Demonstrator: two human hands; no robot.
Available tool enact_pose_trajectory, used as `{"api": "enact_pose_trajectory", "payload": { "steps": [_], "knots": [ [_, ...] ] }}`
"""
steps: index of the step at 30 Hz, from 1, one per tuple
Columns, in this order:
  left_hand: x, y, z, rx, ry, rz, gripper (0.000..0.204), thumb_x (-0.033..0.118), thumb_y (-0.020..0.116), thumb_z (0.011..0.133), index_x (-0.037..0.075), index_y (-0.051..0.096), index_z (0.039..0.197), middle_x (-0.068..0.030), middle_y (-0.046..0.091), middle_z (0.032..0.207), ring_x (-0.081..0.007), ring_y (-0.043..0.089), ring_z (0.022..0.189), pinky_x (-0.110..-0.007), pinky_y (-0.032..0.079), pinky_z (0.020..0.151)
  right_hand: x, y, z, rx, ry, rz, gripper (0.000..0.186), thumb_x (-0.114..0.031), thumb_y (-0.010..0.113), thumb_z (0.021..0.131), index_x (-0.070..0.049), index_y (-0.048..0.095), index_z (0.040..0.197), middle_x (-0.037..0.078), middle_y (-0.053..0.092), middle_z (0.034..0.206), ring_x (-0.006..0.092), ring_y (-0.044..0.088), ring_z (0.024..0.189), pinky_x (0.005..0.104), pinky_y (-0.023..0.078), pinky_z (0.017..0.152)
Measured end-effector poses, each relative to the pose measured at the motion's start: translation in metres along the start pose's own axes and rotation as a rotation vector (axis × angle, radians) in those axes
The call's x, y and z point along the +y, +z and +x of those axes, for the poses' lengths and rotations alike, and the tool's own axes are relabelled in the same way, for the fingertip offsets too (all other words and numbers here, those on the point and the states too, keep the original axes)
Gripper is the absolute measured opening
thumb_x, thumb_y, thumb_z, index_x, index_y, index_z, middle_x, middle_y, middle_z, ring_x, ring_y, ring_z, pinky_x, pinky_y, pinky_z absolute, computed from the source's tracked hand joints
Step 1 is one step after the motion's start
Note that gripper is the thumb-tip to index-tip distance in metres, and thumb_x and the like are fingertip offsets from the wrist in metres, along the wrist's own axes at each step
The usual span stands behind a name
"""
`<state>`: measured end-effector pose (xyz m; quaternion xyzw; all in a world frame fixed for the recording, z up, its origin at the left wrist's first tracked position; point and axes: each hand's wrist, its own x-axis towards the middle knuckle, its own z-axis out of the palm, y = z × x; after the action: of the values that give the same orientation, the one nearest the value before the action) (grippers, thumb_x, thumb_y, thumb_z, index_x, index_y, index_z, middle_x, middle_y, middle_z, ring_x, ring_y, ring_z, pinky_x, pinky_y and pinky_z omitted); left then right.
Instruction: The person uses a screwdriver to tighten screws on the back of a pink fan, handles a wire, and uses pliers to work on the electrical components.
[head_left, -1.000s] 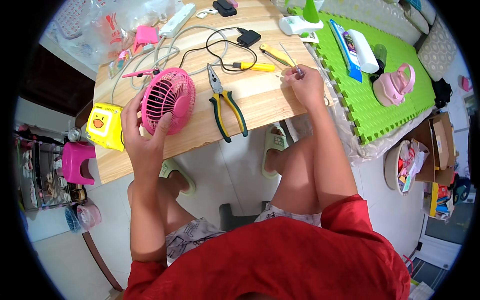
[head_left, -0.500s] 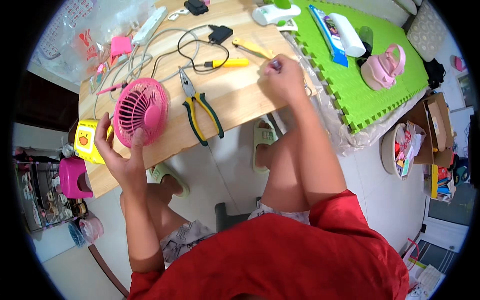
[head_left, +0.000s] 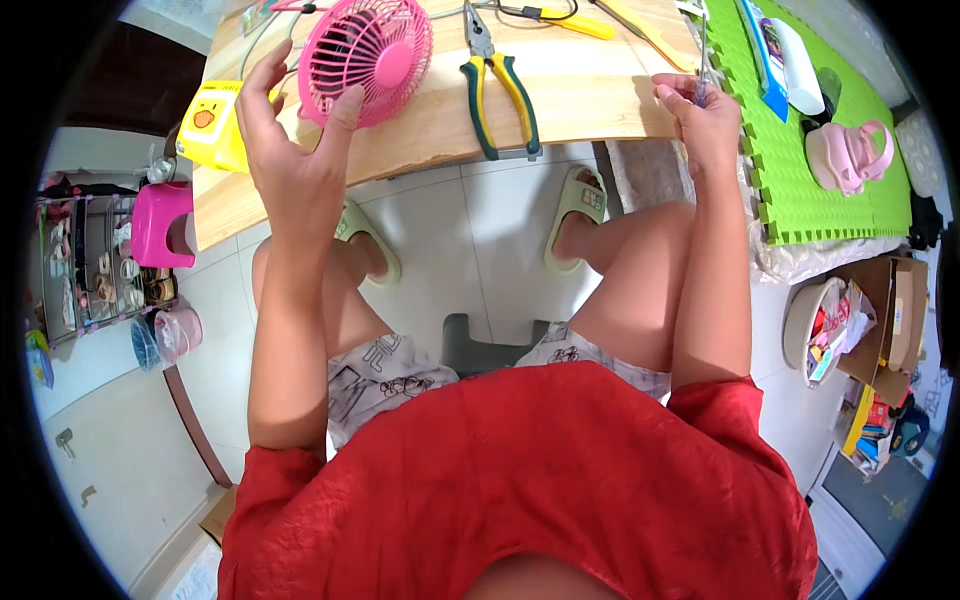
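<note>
My left hand (head_left: 300,140) has its fingers spread at the near left side of a round pink fan (head_left: 365,62). Its thumb overlaps the fan's lower rim, and the fingers stand apart from the grille. At the table's right end, my right hand (head_left: 706,125) is closed around a small screwdriver (head_left: 703,52), whose thin metal shaft points away from me. Most of its handle is hidden in my fingers. Between the hands lie needle-nose pliers (head_left: 497,88) with green and yellow grips, jaws pointing away and handles reaching over the table's near edge.
The wooden table (head_left: 590,105) also bears a yellow-handled tool (head_left: 575,22), another yellow tool (head_left: 645,32) and a yellow packet (head_left: 213,125). To the right, a green foam mat (head_left: 780,190) carries a pink kettle-like container (head_left: 848,158). A pink stool (head_left: 163,228) stands at left.
The view has shifted, so the table appears higher up. My right hand has drawn back toward me and rightward, and the screwdriver's shaft now shows. My left hand stays by the fan.
</note>
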<state>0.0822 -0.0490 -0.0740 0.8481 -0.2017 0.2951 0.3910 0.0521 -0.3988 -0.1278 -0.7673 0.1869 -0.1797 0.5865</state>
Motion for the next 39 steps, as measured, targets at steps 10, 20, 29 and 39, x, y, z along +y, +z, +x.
{"api": "enact_pose_trajectory", "payload": {
  "steps": [10,20,29,39],
  "knots": [
    [0.001,-0.019,-0.008,0.070,0.048,0.023,0.053,0.020,0.074,0.078,0.001,0.051,0.121,-0.0155,0.051,0.122,-0.0303,0.048,0.115,-0.038,0.037,0.098,-0.023,0.017,-0.040,-0.116,0.070,0.029,0.011,0.000,0.067,0.078,0.000,0.069,0.090,0.000,0.064,0.077,0.0061,0.053,0.065,0.0206,0.042,0.061],
    [0.021,-0.073,-0.029,-0.077,-0.201,-0.185,0.018,0.007,0.067,0.082,0.003,0.068,0.099,-0.0077,0.065,0.098,-0.0146,0.060,0.090,-0.026,0.046,0.079,-0.071,0.083,-0.106,-0.470,0.102,0.347,0.014,-0.002,0.066,0.080,-0.003,0.065,0.094,0.006,0.070,0.076,-0.0004,0.038,0.044,0.0166,0.026,0.040],
    [0.067,-0.065,-0.065,-0.317,-0.201,-0.285,0.017,-0.002,0.067,0.078,0.000,0.070,0.095,-0.0066,0.067,0.086,-0.0126,0.062,0.077,-0.023,0.047,0.067,-0.098,0.108,-0.157,-0.720,0.127,0.583,0.030,0.004,0.063,0.080,0.003,0.048,0.107,0.009,0.064,0.079,0.0148,0.064,0.076,0.0241,0.050,0.071],
    [0.078,-0.001,-0.029,-0.464,-0.230,-0.409,0.009,0.001,0.068,0.077,0.000,0.069,0.087,-0.0073,0.066,0.076,-0.0143,0.064,0.071,-0.026,0.049,0.063,-0.069,0.073,-0.112,-0.706,0.082,0.616,0.019,-0.003,0.066,0.083,-0.001,0.053,0.097,0.008,0.066,0.076,0.0074,0.057,0.064,0.0211,0.042,0.057]
  ]
}}
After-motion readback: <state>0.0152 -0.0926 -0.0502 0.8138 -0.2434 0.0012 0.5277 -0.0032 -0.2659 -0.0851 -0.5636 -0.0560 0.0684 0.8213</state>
